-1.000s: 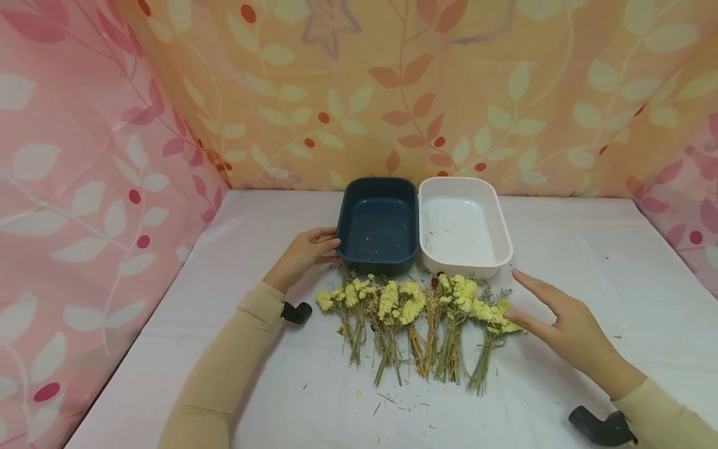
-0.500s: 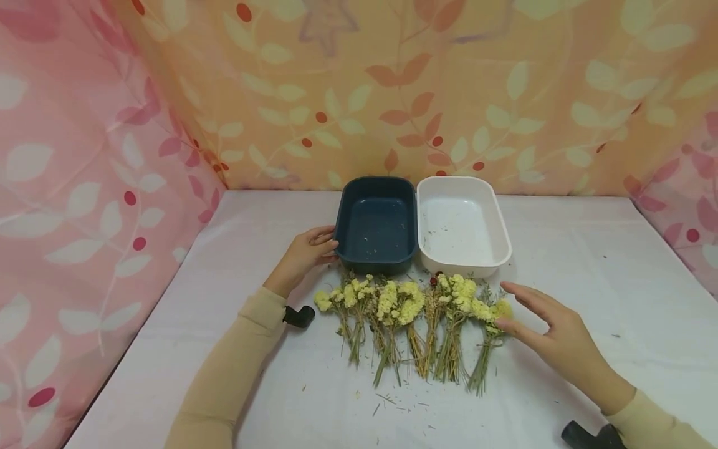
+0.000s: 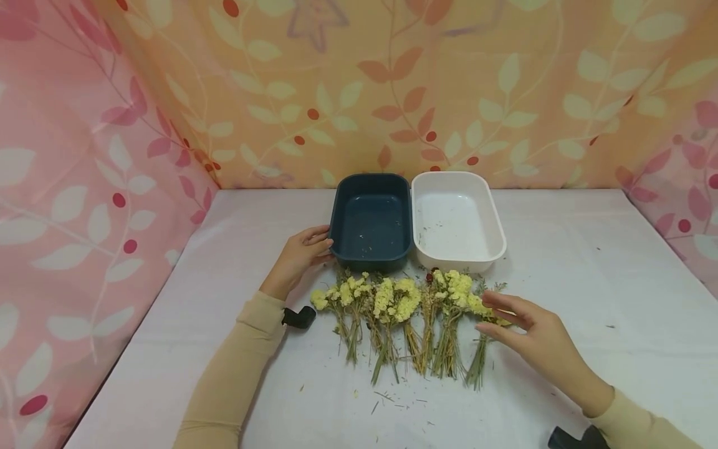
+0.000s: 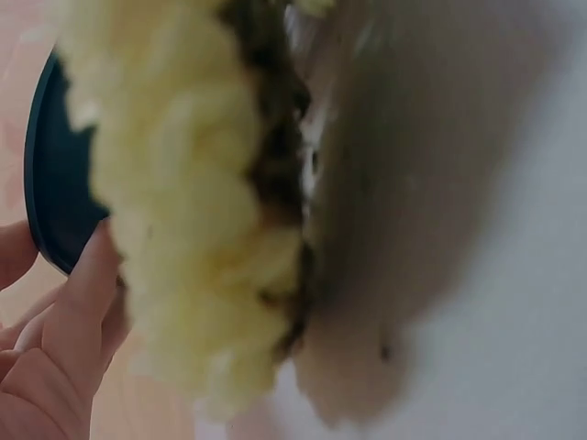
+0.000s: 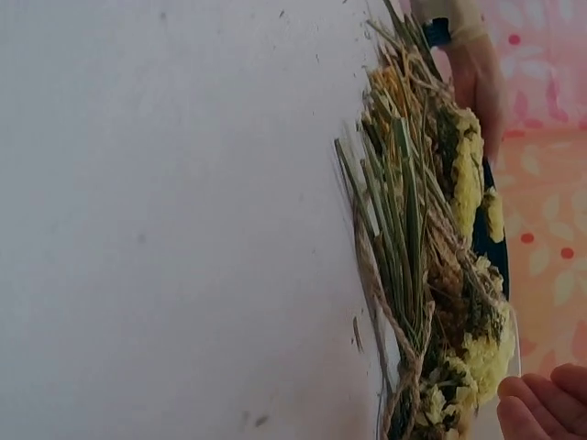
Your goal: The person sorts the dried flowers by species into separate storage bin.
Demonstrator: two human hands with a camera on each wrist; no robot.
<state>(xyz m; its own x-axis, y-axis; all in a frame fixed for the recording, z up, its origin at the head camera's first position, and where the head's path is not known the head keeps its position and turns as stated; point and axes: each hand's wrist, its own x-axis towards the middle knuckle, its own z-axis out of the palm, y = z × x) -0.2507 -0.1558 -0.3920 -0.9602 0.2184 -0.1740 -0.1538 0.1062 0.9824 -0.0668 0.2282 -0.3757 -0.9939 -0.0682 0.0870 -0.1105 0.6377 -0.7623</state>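
Note:
My left hand (image 3: pixel 297 259) touches the left side of a dark blue tub (image 3: pixel 339 218), its fingers fairly straight along the wall. Over the rightmost bunch of dried yellow flowers (image 3: pixel 478 365) is my right hand (image 3: pixel 533 340), thumb and fingers spread apart with nothing gripped. Whether its fingertips touch the blossoms cannot be told. More tied bunches of dried flowers (image 3: pixel 395 305) lie in a row in front of the tubs, heads pointing away from me. In the left wrist view a blurred yellow flower head (image 4: pixel 183 202) fills the foreground and hides part of the tub.
A white tub (image 3: pixel 457 259) stands right beside the blue one, with small plant bits inside both. Loose stem scraps (image 3: pixel 384 397) litter the white tabletop (image 3: pixel 269 386). Patterned cloth (image 3: pixel 269 93) hangs behind and at the sides.
My right hand has moved left, from beside the rightmost flower bunch to over it. The left hand stays at the blue tub. The head view has shifted slightly.

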